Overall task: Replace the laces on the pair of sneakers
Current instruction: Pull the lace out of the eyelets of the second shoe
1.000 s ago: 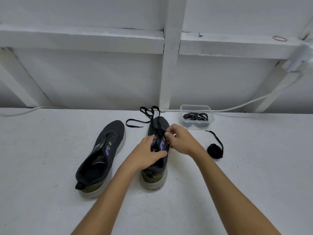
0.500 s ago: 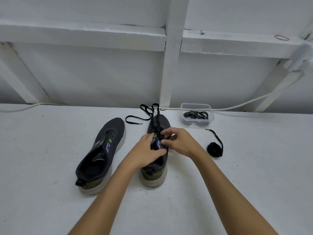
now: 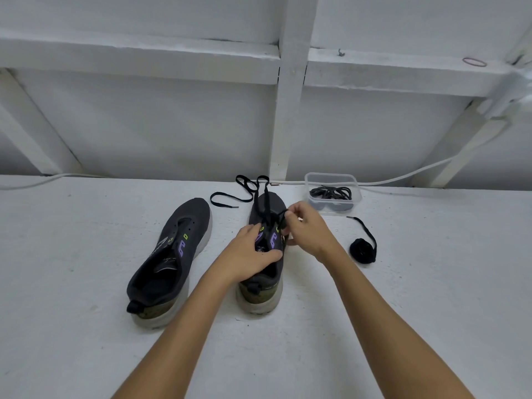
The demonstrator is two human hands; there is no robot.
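While the left hand [image 3: 250, 256] grips the right sneaker [image 3: 266, 254] across its tongue and collar, fingers curled over the opening and thumb along the near side, the right hand [image 3: 309, 231] pinches the black lace [image 3: 266, 208] between thumb and fingertips just above the eyelets on the shoe's right side. From the pinch the lace runs up over the toe and lies in loose loops on the white table [image 3: 86, 254] beyond it, one free end trailing to the left. The left sneaker [image 3: 172, 254] stands unlaced just beside its mate, heel toward the viewer, toe angled slightly right. To the right of the hands a rolled black lace [image 3: 363, 250] rests on the table with its tail curving back. Behind it, against the wall, a clear plastic container [image 3: 332, 180] holds a tangle of dark laces [image 3: 331, 193]. A white cable [image 3: 417, 172] runs along the table's far edge.
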